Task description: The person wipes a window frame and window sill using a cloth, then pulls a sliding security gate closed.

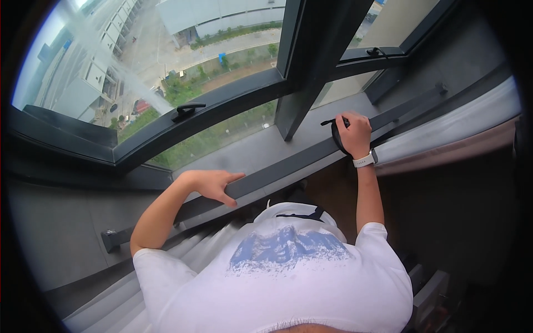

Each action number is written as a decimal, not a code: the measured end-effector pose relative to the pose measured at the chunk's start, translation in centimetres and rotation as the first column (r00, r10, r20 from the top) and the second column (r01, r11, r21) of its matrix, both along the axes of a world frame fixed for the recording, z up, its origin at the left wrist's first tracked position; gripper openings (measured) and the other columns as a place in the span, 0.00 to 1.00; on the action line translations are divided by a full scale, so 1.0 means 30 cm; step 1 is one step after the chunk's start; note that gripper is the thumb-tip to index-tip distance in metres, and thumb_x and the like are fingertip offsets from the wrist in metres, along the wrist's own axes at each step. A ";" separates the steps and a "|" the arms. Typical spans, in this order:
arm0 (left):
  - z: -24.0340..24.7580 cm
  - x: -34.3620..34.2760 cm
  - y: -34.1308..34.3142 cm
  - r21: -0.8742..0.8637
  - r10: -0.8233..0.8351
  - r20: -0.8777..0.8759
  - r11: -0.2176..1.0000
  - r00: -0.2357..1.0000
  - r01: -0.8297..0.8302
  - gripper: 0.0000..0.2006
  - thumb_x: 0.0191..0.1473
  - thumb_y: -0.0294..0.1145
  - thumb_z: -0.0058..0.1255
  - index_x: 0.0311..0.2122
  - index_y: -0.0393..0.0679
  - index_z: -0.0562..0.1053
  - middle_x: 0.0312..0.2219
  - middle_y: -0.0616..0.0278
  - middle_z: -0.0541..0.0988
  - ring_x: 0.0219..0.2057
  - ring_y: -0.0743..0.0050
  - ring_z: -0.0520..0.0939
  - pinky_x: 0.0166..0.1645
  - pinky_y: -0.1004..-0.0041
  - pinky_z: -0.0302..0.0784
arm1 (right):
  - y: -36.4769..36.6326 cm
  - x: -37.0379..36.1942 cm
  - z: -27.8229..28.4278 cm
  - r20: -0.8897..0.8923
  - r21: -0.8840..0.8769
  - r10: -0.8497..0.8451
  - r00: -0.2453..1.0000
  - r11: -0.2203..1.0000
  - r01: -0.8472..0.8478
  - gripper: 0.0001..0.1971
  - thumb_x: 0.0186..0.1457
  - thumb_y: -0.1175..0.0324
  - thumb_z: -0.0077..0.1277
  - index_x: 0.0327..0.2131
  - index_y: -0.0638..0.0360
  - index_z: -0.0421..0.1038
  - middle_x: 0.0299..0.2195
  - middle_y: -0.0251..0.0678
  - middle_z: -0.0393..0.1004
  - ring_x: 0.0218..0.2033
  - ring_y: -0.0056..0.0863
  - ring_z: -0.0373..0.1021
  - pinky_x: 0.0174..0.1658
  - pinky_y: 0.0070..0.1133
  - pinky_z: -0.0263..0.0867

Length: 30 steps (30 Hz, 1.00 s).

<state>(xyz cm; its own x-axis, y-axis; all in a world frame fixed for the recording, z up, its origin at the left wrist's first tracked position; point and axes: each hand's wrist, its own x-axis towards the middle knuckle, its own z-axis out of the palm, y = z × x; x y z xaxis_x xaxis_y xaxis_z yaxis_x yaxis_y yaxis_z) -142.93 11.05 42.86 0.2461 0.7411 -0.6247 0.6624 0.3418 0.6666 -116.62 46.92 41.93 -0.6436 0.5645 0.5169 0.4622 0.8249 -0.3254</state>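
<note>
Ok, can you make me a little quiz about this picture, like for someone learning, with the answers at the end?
1. Which grip, left or right, has the black strap hanging from it?
2. True or false: the white-banded watch is on the right wrist.
3. Fill in the missing word: the thing nearest the left grip is the long, dark grey ____.

Key:
1. The right grip.
2. True.
3. Rail.
</note>
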 end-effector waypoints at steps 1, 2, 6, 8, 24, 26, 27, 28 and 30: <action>-0.006 -0.004 0.002 0.013 -0.011 -0.007 1.000 1.000 0.011 0.55 0.52 0.50 0.71 0.76 0.28 0.57 0.56 0.37 0.84 0.55 0.47 0.85 0.61 0.62 0.78 | 0.053 0.022 0.000 -0.014 -0.082 0.009 1.000 0.997 -0.011 0.12 0.63 0.60 0.60 0.30 0.57 0.85 0.33 0.38 0.85 0.37 0.46 0.80 0.47 0.37 0.72; -0.019 -0.007 -0.001 0.014 -0.012 -0.004 1.000 1.000 0.012 0.55 0.52 0.50 0.71 0.76 0.28 0.57 0.56 0.37 0.84 0.55 0.47 0.85 0.61 0.62 0.78 | 0.064 0.030 0.015 -0.027 -0.163 0.018 0.999 0.986 -0.022 0.12 0.62 0.60 0.61 0.30 0.56 0.85 0.33 0.38 0.85 0.37 0.46 0.80 0.47 0.37 0.73; -0.034 -0.016 -0.003 0.038 -0.038 0.046 0.999 0.998 0.037 0.55 0.52 0.52 0.69 0.76 0.31 0.58 0.57 0.36 0.82 0.58 0.44 0.83 0.64 0.60 0.76 | -0.038 -0.019 0.032 0.106 -0.057 0.064 0.992 0.997 -0.058 0.13 0.59 0.57 0.63 0.27 0.56 0.84 0.32 0.37 0.84 0.35 0.44 0.80 0.44 0.35 0.74; -0.026 -0.024 0.001 0.027 -0.068 0.061 0.997 0.996 0.067 0.58 0.52 0.56 0.67 0.78 0.30 0.55 0.61 0.33 0.79 0.62 0.40 0.80 0.67 0.58 0.74 | -0.180 -0.084 0.035 0.105 -0.103 0.140 0.984 0.986 -0.130 0.14 0.59 0.56 0.64 0.26 0.55 0.84 0.28 0.36 0.82 0.34 0.42 0.80 0.42 0.36 0.73; -0.029 -0.013 -0.028 0.002 0.039 0.082 0.999 0.996 -0.039 0.57 0.52 0.56 0.69 0.77 0.29 0.57 0.48 0.41 0.87 0.50 0.50 0.87 0.57 0.64 0.80 | -0.117 -0.016 0.023 -0.039 -0.108 0.140 0.989 0.984 -0.144 0.10 0.57 0.60 0.65 0.30 0.56 0.84 0.31 0.38 0.82 0.33 0.46 0.79 0.40 0.37 0.75; 0.012 -0.006 -0.003 -0.044 0.019 0.084 0.999 0.996 -0.016 0.56 0.52 0.55 0.69 0.77 0.30 0.58 0.50 0.42 0.87 0.52 0.51 0.87 0.59 0.65 0.79 | -0.018 0.030 0.013 -0.065 -0.090 0.088 0.994 0.992 -0.094 0.09 0.57 0.61 0.64 0.31 0.56 0.84 0.32 0.38 0.83 0.34 0.46 0.79 0.41 0.37 0.75; 0.014 -0.005 0.000 -0.041 0.019 0.083 0.999 0.996 -0.015 0.56 0.52 0.55 0.69 0.77 0.30 0.58 0.50 0.42 0.87 0.52 0.51 0.87 0.59 0.65 0.79 | 0.003 0.044 0.018 -0.069 -0.070 0.127 0.989 0.989 -0.132 0.08 0.56 0.62 0.63 0.31 0.56 0.84 0.32 0.38 0.83 0.35 0.46 0.79 0.42 0.37 0.75; 0.015 -0.004 0.003 -0.048 0.015 0.083 0.999 0.996 -0.011 0.55 0.52 0.53 0.70 0.77 0.32 0.58 0.50 0.44 0.87 0.52 0.52 0.87 0.59 0.65 0.79 | 0.015 0.053 0.015 -0.072 -0.050 0.166 0.984 0.984 -0.169 0.07 0.55 0.63 0.62 0.31 0.56 0.83 0.33 0.38 0.82 0.37 0.46 0.79 0.43 0.36 0.75; 0.024 -0.007 0.012 -0.062 0.008 0.084 0.998 0.996 -0.003 0.53 0.52 0.51 0.70 0.77 0.34 0.59 0.50 0.45 0.87 0.51 0.53 0.87 0.60 0.64 0.79 | -0.038 0.032 0.031 -0.026 -0.028 0.216 0.976 0.976 -0.216 0.07 0.55 0.64 0.63 0.31 0.56 0.83 0.33 0.37 0.82 0.38 0.45 0.79 0.44 0.36 0.75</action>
<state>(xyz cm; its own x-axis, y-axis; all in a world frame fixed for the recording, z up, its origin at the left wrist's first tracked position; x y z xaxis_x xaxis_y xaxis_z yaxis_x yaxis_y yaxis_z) -143.12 11.42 43.57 0.2958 0.7030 -0.6467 0.6028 0.3878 0.6973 -115.67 45.80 42.87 -0.7406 0.4292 0.5170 0.2665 0.8939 -0.3603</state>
